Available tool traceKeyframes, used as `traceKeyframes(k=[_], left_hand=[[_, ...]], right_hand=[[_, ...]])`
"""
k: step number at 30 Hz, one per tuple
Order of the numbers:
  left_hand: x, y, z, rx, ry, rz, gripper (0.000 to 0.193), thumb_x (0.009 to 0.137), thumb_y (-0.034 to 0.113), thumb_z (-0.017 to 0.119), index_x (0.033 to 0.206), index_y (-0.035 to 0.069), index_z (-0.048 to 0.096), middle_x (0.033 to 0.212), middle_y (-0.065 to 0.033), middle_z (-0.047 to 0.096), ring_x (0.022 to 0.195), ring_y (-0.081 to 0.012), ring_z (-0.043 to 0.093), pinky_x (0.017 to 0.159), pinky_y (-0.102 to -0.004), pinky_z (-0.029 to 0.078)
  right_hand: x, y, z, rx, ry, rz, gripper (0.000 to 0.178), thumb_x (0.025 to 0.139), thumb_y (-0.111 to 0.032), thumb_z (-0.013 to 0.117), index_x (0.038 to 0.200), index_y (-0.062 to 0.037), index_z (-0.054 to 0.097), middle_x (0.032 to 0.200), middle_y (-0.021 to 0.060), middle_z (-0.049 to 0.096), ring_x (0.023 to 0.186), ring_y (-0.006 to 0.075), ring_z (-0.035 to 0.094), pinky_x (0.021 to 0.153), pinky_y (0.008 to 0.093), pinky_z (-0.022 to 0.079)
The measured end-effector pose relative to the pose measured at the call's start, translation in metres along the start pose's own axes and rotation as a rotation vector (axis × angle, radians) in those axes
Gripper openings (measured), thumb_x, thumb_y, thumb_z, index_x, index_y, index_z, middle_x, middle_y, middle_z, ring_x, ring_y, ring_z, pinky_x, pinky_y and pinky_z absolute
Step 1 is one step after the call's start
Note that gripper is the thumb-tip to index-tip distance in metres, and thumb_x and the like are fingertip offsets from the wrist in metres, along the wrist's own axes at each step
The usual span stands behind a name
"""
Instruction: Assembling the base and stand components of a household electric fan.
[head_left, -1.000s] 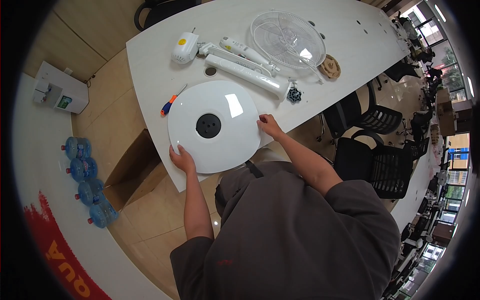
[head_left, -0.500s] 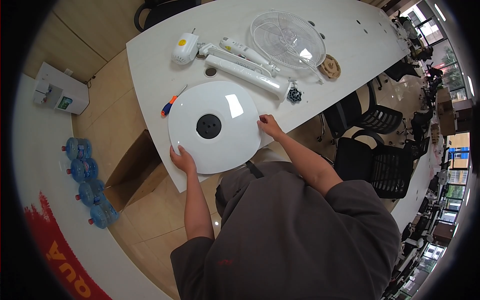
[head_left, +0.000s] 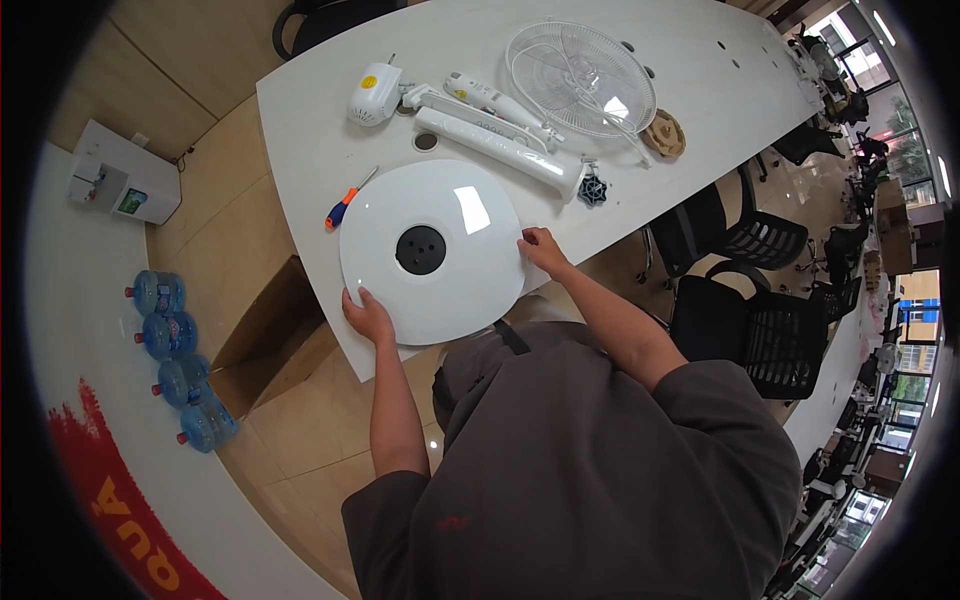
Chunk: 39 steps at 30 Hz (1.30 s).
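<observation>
A glossy white fan base (head_left: 375,225) with a black round recess (head_left: 420,250) in its middle lies at the near end of the table. My left hand (head_left: 370,316) grips its near-left edge, the thumb on top and the other fingers mostly hidden. On the right edge, my right hand (head_left: 543,250) is closed on the rim. A screwdriver (head_left: 345,207) with an orange and blue handle rests just left of the base. Beyond it are a white tubular pole (head_left: 495,148), a white fan motor housing (head_left: 374,96) and a long white panel piece (head_left: 490,98).
Farther back sits a round fan grille (head_left: 580,75), beside a brown paper-like bundle (head_left: 664,134). A dark star-shaped knob (head_left: 593,191) lies by the pole's end. An open cardboard box (head_left: 270,345) and several water bottles (head_left: 170,336) stand left; black chairs (head_left: 735,325) are at right.
</observation>
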<state>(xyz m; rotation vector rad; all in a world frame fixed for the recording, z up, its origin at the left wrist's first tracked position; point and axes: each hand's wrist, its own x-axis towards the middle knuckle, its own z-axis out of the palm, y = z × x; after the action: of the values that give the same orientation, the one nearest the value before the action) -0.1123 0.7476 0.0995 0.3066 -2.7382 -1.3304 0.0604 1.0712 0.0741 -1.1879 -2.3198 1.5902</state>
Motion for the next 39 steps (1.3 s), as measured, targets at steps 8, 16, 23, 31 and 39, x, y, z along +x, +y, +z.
traceKeyframes(k=[8, 16, 23, 31, 39], left_hand=[[0.001, -0.001, 0.000, -0.024, -0.027, -0.003, 0.046, 0.091, 0.023, 0.053, 0.128, -0.003, 0.046, 0.129, -0.0225, 0.049, 0.121, -0.0372, 0.044, 0.103, -0.0432, 0.033], [0.002, -0.004, 0.002, -0.007, -0.031, -0.013, 0.046, 0.091, 0.024, 0.053, 0.128, -0.003, 0.047, 0.128, -0.0224, 0.050, 0.120, -0.0375, 0.045, 0.103, -0.0435, 0.034], [0.001, -0.003, 0.001, -0.016, -0.010, -0.002, 0.045, 0.091, 0.024, 0.053, 0.127, -0.003, 0.047, 0.127, -0.0224, 0.050, 0.120, -0.0374, 0.045, 0.102, -0.0437, 0.034], [0.001, -0.002, 0.000, -0.025, -0.038, -0.013, 0.045, 0.091, 0.023, 0.053, 0.127, -0.004, 0.047, 0.128, -0.0228, 0.050, 0.119, -0.0375, 0.046, 0.102, -0.0430, 0.035], [0.001, -0.002, 0.004, -0.007, -0.011, 0.005, 0.045, 0.092, 0.022, 0.052, 0.127, -0.005, 0.046, 0.128, -0.0236, 0.049, 0.119, -0.0375, 0.047, 0.103, -0.0419, 0.035]], right_hand=[[0.001, 0.001, 0.000, 0.021, -0.022, -0.002, 0.038, 0.082, -0.026, 0.066, 0.107, 0.0015, 0.060, 0.107, 0.0156, 0.051, 0.097, 0.0250, 0.053, 0.087, 0.0340, 0.045], [0.000, -0.004, -0.002, -0.041, -0.028, 0.054, 0.039, 0.086, -0.023, 0.064, 0.114, 0.0033, 0.056, 0.110, 0.0132, 0.051, 0.101, 0.0216, 0.053, 0.088, 0.0334, 0.045], [0.000, -0.007, 0.000, -0.050, -0.020, 0.024, 0.040, 0.086, -0.023, 0.064, 0.114, 0.0037, 0.056, 0.108, 0.0131, 0.053, 0.100, 0.0211, 0.053, 0.087, 0.0331, 0.045], [-0.087, 0.044, -0.068, -0.247, 0.097, -0.132, 0.037, 0.085, -0.027, 0.064, 0.111, -0.0009, 0.059, 0.102, 0.0149, 0.061, 0.093, 0.0238, 0.060, 0.082, 0.0334, 0.048], [-0.337, 0.156, -0.131, 0.280, -0.620, 0.753, 0.060, 0.093, -0.052, 0.046, 0.120, 0.0003, 0.057, 0.118, 0.0127, 0.060, 0.103, 0.0244, 0.058, 0.088, 0.0377, 0.046]])
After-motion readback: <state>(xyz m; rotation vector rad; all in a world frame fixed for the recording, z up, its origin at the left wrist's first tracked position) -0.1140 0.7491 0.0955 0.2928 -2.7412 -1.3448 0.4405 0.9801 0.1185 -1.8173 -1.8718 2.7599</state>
